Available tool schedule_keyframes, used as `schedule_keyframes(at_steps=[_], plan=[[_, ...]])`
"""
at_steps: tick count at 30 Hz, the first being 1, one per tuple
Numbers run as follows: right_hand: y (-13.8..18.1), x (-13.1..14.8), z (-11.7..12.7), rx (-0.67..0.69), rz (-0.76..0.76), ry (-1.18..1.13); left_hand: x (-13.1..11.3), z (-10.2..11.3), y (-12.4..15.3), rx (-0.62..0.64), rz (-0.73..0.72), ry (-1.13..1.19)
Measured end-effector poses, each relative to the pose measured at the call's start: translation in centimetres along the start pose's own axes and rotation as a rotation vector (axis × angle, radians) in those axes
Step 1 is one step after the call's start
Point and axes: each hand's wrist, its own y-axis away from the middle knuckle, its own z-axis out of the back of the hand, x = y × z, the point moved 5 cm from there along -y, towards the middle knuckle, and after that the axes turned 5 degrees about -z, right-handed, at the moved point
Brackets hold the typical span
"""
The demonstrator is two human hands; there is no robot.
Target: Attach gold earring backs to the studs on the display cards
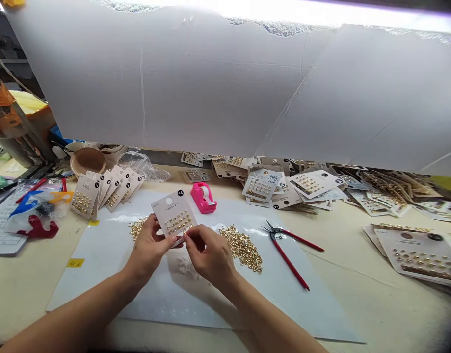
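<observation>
An earring card [170, 208], pale with rows of small gold earrings, is tilted up above the white mat. My left hand [150, 240] grips it by its lower left edge, thumb in front. My right hand [208, 252] is closed in a pinch at the card's lower right corner, by the bottom row of earrings. What its fingertips hold is too small to make out. A heap of small gold pieces [243, 249] lies right of my right hand. Behind my left hand is a smaller pile of gold rings [137, 228].
A pink tape dispenser [203, 198] stands behind the card. Red-handled pliers [287, 250] lie open at the mat's right. Filled earring cards lean at the left [111, 189] and pile up at the back right [264, 184]. A white board [210, 88] spans the back.
</observation>
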Motion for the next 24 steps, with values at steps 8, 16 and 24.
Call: schedule_keyframes(at_steps=[8, 16, 24], plan=[[0.0, 0.4, 0.0, -0.011, 0.014, 0.065, 0.5, -0.1, 0.1, 0.052, -0.098, -0.098], [0.3, 0.2, -0.7, 0.032, 0.069, 0.145, 0.8, -0.1, 0.2, 0.130, -0.125, -0.207], [-1.2, -2.9, 2.6, -0.091, -0.424, -0.461, -0.7, 0.2, -0.1, 0.086, -0.044, -0.092]])
